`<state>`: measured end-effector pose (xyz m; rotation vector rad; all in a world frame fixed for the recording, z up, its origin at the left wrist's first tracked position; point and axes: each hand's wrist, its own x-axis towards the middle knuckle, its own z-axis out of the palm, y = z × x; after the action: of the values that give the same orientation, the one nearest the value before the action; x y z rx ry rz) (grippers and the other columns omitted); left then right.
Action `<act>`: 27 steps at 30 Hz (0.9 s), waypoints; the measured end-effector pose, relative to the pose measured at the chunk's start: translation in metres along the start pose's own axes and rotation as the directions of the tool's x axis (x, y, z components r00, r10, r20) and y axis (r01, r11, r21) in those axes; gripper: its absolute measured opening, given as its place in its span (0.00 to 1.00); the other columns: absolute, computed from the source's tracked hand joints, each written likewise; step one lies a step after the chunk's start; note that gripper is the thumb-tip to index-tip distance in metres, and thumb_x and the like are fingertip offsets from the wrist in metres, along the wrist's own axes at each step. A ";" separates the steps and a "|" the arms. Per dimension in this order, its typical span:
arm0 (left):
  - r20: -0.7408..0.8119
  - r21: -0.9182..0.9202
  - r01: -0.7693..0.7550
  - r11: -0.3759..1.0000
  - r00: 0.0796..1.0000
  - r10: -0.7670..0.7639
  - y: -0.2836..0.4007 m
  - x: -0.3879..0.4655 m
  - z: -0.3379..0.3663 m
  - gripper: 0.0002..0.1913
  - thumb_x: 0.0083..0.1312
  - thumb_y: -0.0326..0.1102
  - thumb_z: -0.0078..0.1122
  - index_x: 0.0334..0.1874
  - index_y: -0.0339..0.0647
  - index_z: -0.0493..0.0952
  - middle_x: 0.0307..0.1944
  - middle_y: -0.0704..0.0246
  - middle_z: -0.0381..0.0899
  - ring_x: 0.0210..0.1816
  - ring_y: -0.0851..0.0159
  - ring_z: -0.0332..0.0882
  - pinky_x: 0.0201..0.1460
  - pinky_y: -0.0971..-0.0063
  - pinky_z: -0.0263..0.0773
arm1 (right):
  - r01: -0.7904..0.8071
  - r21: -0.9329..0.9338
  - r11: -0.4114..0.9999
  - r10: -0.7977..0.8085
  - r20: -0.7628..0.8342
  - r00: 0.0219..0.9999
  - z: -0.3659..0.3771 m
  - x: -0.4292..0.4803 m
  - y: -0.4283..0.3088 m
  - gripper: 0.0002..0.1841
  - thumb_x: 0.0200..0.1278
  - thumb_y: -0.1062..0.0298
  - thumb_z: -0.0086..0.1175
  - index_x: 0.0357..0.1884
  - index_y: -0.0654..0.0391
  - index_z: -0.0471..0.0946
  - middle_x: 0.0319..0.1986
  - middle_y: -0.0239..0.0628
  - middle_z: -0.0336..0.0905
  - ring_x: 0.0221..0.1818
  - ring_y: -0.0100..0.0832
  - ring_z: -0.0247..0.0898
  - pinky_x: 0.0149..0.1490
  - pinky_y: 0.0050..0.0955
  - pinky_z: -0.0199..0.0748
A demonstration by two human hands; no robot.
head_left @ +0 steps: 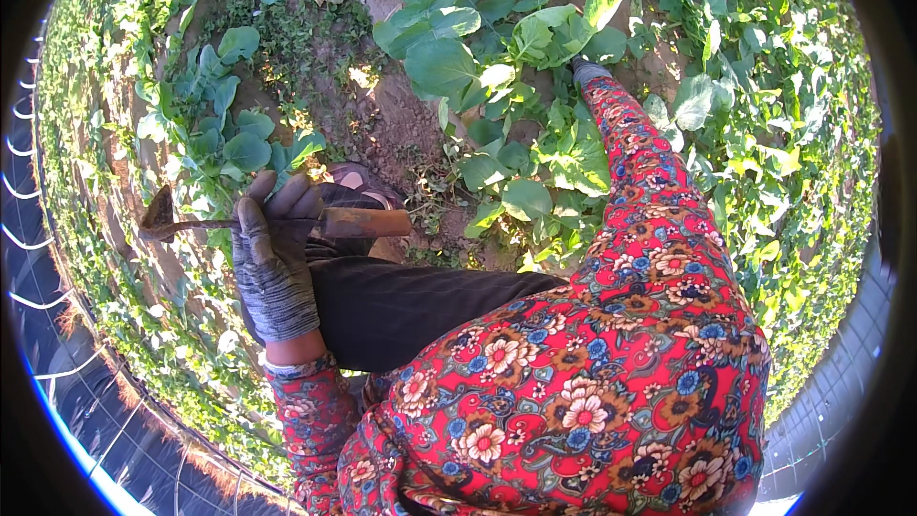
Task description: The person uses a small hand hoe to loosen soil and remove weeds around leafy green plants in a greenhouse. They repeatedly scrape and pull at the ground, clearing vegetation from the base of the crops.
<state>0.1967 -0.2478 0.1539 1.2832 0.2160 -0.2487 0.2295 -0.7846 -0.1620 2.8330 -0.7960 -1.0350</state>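
Note:
My left hand (276, 258), in a grey work glove, grips a small hand hoe (367, 223) by the thin metal neck. Its wooden handle points right and its rusty blade (159, 216) faces left, above the ground beside broad green leaves (247, 150). My right arm reaches far forward, and my right hand (589, 70), also gloved, goes in among the leaves of a leafy green plant (548, 36). Foliage hides its fingers, so whether they hold a stem cannot be seen.
Bare brown soil (380, 115) with small weeds runs between the leafy rows. My shoe (365, 183) rests on it near the hoe handle. Dense crop (774, 122) grows on the right. Beyond the left rows, white hoops (36, 304) stand along dark sheeting (79, 401).

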 end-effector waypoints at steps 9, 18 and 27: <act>0.012 -0.011 0.003 1.000 1.000 -0.003 -0.001 0.000 0.002 0.24 0.74 0.48 0.39 0.59 0.31 0.64 0.49 0.50 0.77 0.50 0.56 0.78 0.58 0.64 0.71 | -0.037 -0.060 0.997 0.039 0.019 0.999 0.000 -0.004 0.014 0.24 0.61 0.54 0.51 0.57 0.54 0.70 0.54 0.51 0.71 0.56 0.50 0.68 0.59 0.42 0.67; 0.002 -0.053 -0.014 0.998 1.000 0.014 -0.009 0.016 -0.001 0.24 0.74 0.48 0.40 0.59 0.32 0.64 0.48 0.50 0.77 0.49 0.54 0.78 0.57 0.62 0.71 | -0.034 0.030 0.999 0.038 -0.148 0.988 -0.043 -0.052 0.044 0.22 0.62 0.55 0.50 0.56 0.54 0.72 0.51 0.52 0.74 0.53 0.51 0.70 0.58 0.42 0.68; -0.015 -0.141 -0.138 0.980 0.990 0.137 -0.024 0.040 -0.012 0.22 0.74 0.46 0.39 0.58 0.33 0.65 0.48 0.50 0.77 0.49 0.55 0.78 0.57 0.63 0.72 | 0.470 0.159 0.868 -0.323 -0.540 0.777 -0.070 -0.209 -0.052 0.16 0.62 0.60 0.50 0.47 0.60 0.72 0.37 0.52 0.77 0.41 0.52 0.74 0.48 0.45 0.72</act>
<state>0.2273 -0.2452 0.1165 1.1522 0.1457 -0.1101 0.1599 -0.6514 0.0079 3.3761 -0.3055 -0.1418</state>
